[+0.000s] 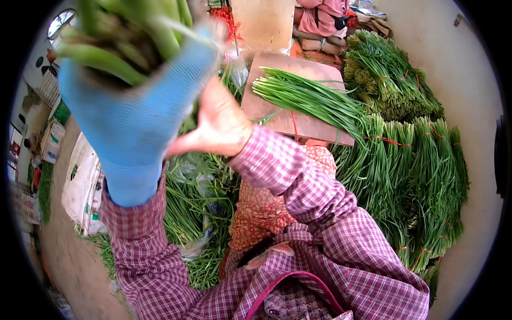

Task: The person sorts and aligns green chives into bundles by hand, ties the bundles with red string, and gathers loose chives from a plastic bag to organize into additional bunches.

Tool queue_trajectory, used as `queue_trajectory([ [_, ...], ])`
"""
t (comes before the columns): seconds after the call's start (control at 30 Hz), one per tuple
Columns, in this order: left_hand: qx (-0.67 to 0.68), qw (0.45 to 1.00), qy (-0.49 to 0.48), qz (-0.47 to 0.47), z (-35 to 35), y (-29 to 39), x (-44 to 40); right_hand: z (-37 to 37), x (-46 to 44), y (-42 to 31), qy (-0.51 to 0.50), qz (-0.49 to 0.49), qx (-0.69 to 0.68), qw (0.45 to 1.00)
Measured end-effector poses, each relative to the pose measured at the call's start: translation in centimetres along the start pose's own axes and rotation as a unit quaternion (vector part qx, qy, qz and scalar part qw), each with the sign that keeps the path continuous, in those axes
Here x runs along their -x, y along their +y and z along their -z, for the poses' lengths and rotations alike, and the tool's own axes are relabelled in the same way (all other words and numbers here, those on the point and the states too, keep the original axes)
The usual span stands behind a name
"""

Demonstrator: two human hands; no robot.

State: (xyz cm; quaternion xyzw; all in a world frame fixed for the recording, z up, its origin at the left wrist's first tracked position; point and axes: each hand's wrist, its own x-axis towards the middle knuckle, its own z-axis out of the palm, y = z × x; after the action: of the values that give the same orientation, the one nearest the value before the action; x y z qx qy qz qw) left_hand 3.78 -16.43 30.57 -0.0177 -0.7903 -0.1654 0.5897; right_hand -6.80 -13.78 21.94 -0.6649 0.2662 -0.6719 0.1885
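Note:
Raised close to the camera at the upper left, my left hand (136, 114) wears a blue glove, its fingers wrapped round a thick bunch of green stalks (114, 40) that looks blurred. Just to its right is my bare right hand (218, 120), thumb spread away from the palm; its fingertips are hidden behind the glove and stalks. On a brown board (261, 109) in front of me lies a loose sheaf of long green leafy stems (312, 98), pale ends to the left. A red tie (295, 126) hangs over the board's near edge.
Tied green bundles (421, 181) stand at the right, with more stacked (392, 74) behind them. Loose greens (186, 205) and clear plastic lie at the lower left of the board. A white sack (80, 181) is farther left. A person in pink (320, 18) sits beyond the board.

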Motion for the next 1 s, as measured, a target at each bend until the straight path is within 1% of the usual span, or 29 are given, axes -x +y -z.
queue_trajectory([
  [0.03, 0.043, 0.998, 0.001, -0.037, -0.6, -0.2, -1.0, 1.9, -0.7, -0.3, 0.031, 0.082, 0.086, 0.992],
  [0.07, 0.083, 0.992, -0.002, -0.091, -1.0, -0.9, -1.9, 4.2, -1.2, -0.7, 0.058, 0.160, 0.183, 0.968],
  [0.1, 0.118, 0.979, -0.011, -0.163, -1.0, -2.1, -3.0, 6.6, -1.6, -1.2, 0.080, 0.226, 0.274, 0.931],
  [0.13, 0.145, 0.962, -0.028, -0.230, -1.7, -3.3, -3.6, 8.6, -1.8, -1.8, 0.088, 0.264, 0.336, 0.900],
  [0.17, 0.260, 0.956, -0.007, -0.139, -2.8, -3.4, -3.8, 10.4, -2.0, -2.4, 0.093, 0.282, 0.388, 0.873],
  [0.2, 0.432, 0.901, 0.031, -0.014, -4.3, -3.8, -3.8, 11.5, -2.3, -2.7, 0.077, 0.271, 0.381, 0.880],
  [0.23, 0.546, 0.834, 0.063, 0.057, -5.9, -4.5, -3.8, 13.0, -1.8, -4.1, 0.079, 0.250, 0.473, 0.841],
  [0.27, 0.605, 0.786, 0.080, 0.100, -7.8, -5.2, -3.5, 14.3, -1.5, -5.7, 0.078, 0.231, 0.561, 0.791],
  [0.3, 0.652, 0.739, 0.093, 0.143, -10.1, -6.4, -3.1, 15.8, -1.0, -6.4, 0.067, 0.201, 0.624, 0.753],
  [0.33, 0.657, 0.710, 0.112, 0.228, -12.7, -8.1, -2.6, 17.4, -0.4, -7.1, 0.052, 0.172, 0.683, 0.708],
  [0.37, 0.703, 0.657, 0.075, 0.263, -14.7, -8.8, -1.8, 19.5, 0.7, -6.9, 0.040, 0.095, 0.716, 0.691],
  [0.4, 0.659, 0.716, 0.068, 0.222, -16.8, -8.6, -0.8, 21.1, 1.2, -6.1, 0.022, 0.105, 0.724, 0.681],
  [0.43, 0.721, 0.631, 0.108, 0.267, -18.8, -9.5, 0.2, 22.8, 1.6, -5.1, 0.002, 0.115, 0.733, 0.671],
  [0.47, 0.721, 0.616, 0.111, 0.297, -21.0, -11.6, 1.4, 23.9, 2.7, -3.9, -0.008, 0.047, 0.735, 0.676],
  [0.5, 0.697, 0.613, 0.127, 0.350, -22.6, -12.8, 2.8, 25.1, 3.9, -2.1, -0.011, -0.006, 0.735, 0.678],
  [0.53, 0.698, 0.593, 0.125, 0.382, -23.6, -13.9, 4.3, 25.9, 4.8, -0.7, -0.027, -0.052, 0.737, 0.674],
  [0.57, 0.706, 0.576, 0.144, 0.387, -25.2, -15.6, 5.9, 26.4, 5.7, 0.6, -0.042, -0.098, 0.735, 0.669],
  [0.63, 0.690, 0.536, 0.197, 0.445, -27.6, -18.4, 8.8, 27.4, 7.1, 3.8, -0.055, -0.091, 0.699, 0.707],
  [0.67, 0.694, 0.527, 0.197, 0.450, -28.2, -20.1, 10.5, 27.6, 7.9, 5.2, -0.081, -0.199, 0.698, 0.684],
  [0.7, 0.699, 0.517, 0.196, 0.453, -28.6, -21.6, 11.8, 27.7, 8.6, 7.1, -0.074, -0.243, 0.680, 0.688],
  [0.73, 0.687, 0.514, 0.213, 0.467, -29.1, -23.0, 12.8, 28.1, 9.2, 8.7, -0.072, -0.256, 0.657, 0.706],
  [0.77, 0.684, 0.532, 0.203, 0.455, -28.8, -23.4, 13.0, 28.5, 9.6, 10.1, -0.070, -0.269, 0.632, 0.723],
  [0.83, 0.658, 0.571, 0.119, 0.477, -27.5, -25.1, 12.4, 29.2, 9.7, 11.7, -0.064, -0.287, 0.614, 0.733],
  [0.87, 0.663, 0.591, 0.069, 0.455, -26.9, -25.7, 11.8, 29.9, 9.7, 11.8, -0.049, -0.295, 0.604, 0.739],
  [0.9, 0.651, 0.583, 0.065, 0.481, -26.2, -25.8, 11.3, 30.4, 9.8, 12.1, -0.033, -0.307, 0.591, 0.745],
  [0.93, 0.747, 0.512, -0.044, 0.421, -25.9, -30.6, 13.9, 30.8, 9.7, 12.1, -0.021, -0.319, 0.557, 0.767],
  [0.97, 0.699, 0.575, -0.046, 0.422, -24.9, -30.6, 13.9, 31.5, 9.9, 12.3, -0.016, -0.308, 0.549, 0.777],
  [1.0, 0.643, 0.635, -0.049, 0.425, -24.0, -30.6, 13.7, 31.9, 9.9, 12.2, -0.019, -0.319, 0.538, 0.780],
])
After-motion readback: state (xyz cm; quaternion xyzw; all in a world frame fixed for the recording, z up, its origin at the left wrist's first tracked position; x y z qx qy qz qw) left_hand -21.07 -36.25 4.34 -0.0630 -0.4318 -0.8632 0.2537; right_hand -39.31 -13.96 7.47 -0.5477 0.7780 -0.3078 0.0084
